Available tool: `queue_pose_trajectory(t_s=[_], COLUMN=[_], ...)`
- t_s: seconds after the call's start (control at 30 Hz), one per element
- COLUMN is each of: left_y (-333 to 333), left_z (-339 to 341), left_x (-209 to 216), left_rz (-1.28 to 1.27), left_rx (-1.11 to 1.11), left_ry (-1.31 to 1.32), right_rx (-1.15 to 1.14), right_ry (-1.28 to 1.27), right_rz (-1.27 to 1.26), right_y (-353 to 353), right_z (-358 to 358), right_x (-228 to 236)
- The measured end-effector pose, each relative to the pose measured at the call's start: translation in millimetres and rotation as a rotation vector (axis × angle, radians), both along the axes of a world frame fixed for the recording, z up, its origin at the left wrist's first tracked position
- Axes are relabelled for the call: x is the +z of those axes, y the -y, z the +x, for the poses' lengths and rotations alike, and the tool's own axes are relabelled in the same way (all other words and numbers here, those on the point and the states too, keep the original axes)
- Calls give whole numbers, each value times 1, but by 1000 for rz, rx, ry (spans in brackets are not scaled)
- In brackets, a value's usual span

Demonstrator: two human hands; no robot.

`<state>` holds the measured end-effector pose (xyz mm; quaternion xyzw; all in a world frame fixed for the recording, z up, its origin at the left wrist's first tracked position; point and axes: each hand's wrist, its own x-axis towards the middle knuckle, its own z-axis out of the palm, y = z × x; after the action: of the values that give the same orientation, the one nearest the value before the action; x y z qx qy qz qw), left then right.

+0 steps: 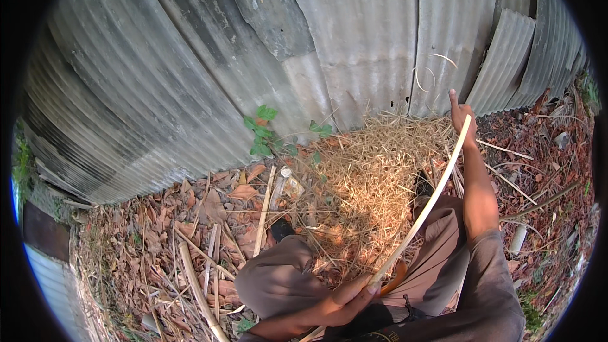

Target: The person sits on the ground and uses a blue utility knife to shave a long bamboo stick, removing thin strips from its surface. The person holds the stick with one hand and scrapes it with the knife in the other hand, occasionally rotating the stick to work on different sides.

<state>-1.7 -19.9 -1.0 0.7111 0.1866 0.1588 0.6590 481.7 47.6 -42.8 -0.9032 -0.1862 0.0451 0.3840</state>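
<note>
I sit on the ground with my knees (278, 278) in brown trousers in front of me. A long pale bamboo strip (424, 209) runs from lower centre up to the right, slightly bowed. My left hand (351, 297) pinches its lower part near my lap. My right hand (461, 117), arm stretched out, holds the strip's upper end. An orange-handled tool (396, 277) peeks out just behind the strip near my left hand. Thin curled shavings (430, 69) arc up above my right hand.
A corrugated grey sheet fence (253, 57) stands close ahead. A heap of straw-like shavings (373, 177) lies at its foot. Dry leaves and split bamboo sticks (196, 278) cover the ground at left. A small green plant (263, 130) grows by the fence.
</note>
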Motion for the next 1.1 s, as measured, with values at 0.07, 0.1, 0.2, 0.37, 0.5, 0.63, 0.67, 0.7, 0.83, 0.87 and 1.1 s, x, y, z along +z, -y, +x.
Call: queue_pose_trajectory(t_s=[0.07,0.1,0.2,0.37,0.5,0.63,0.67,0.7,0.83,0.87,1.1], left_y=[-16,-29,-47,-57,-58,-55,-55,-54,-55,-55,-47], left_z=[-8,-8,-8,0,8,12,14,15,17,15,12], left_x=[-4,-10,-22,-9,-5,-11,-12,-11,-7,-7,-5], left_rz=[-93,-242,-281,-285,-181,84,153,181,303,338,288], left_rx=[109,160,352,533,523,545,554,561,560,559,521], left_ry=[-111,-181,-34,-135,-106,-85,-75,-102,-164,-170,-175], right_rx=[61,95,466,1038,1203,1247,1253,1259,1246,1207,938], right_ry=[32,64,125,324,405,464,460,457,607,620,494], right_rz=[33,32,-44,-51,33,32,54,76,181,132,-60], right_y=[-2,-1,-10,-9,-2,-2,0,2,-8,-10,-18], right_z=[-6,-10,-86,-212,-241,-248,-249,-251,-240,-242,-228], right_x=[-5,-2,16,33,28,27,26,25,14,19,8])
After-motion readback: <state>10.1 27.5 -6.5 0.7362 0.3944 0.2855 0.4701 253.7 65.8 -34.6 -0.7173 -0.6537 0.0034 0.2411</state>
